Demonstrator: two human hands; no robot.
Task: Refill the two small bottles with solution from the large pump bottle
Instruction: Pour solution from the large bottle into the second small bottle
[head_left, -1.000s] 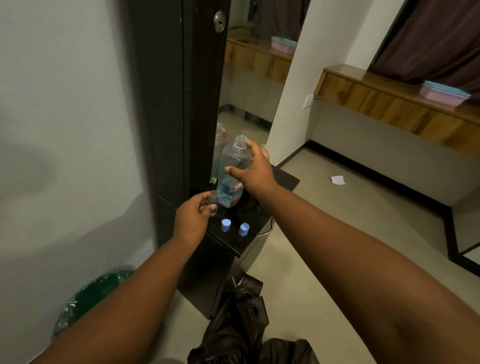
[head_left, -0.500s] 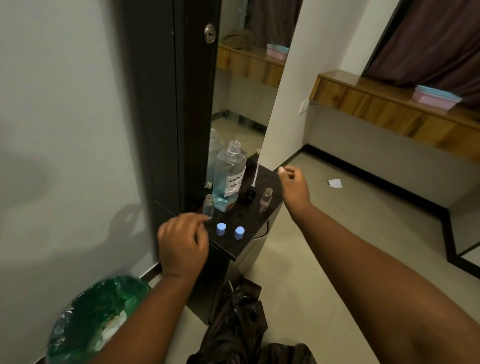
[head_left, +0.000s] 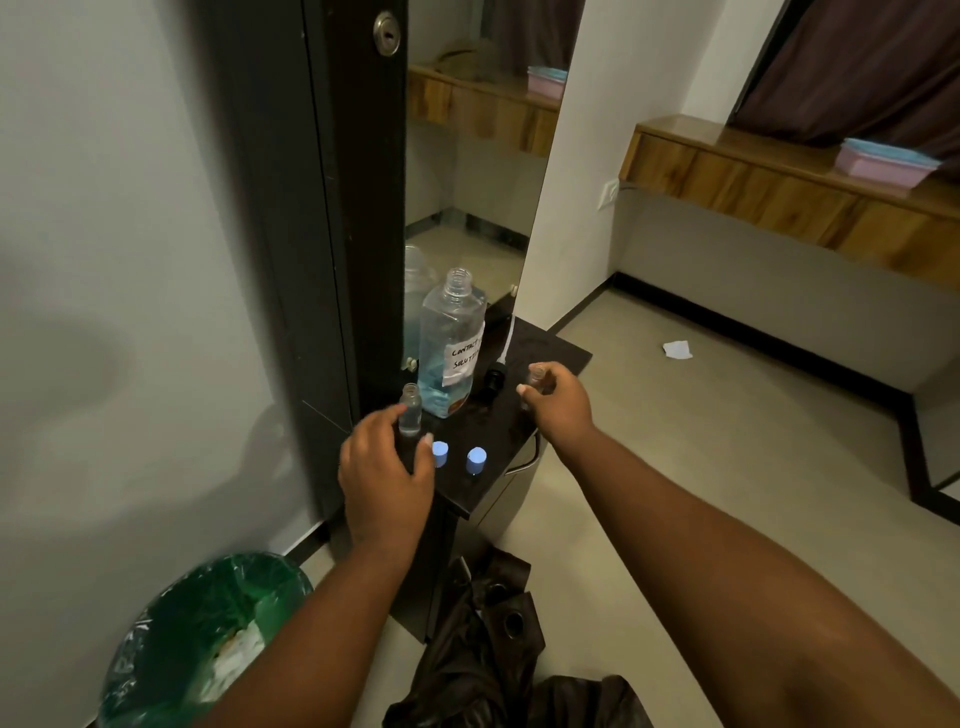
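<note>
One large bottle (head_left: 451, 345), uncapped and upright with its neck pointing up, stood at the far left of the black tabletop (head_left: 550, 351) against the mirror (head_left: 475, 171), a little blue solution in its base. Two small bottles stood upright, mouths up: the left small bottle (head_left: 411, 410) between the left hand's (head_left: 385, 480) curled thumb and fingers, the right small bottle (head_left: 536, 378) pinched in the right hand (head_left: 560, 402). Two blue caps (head_left: 457, 458) sat near the tabletop's front edge. One black pump head (head_left: 494, 378) lay on its side beside the large bottle.
</note>
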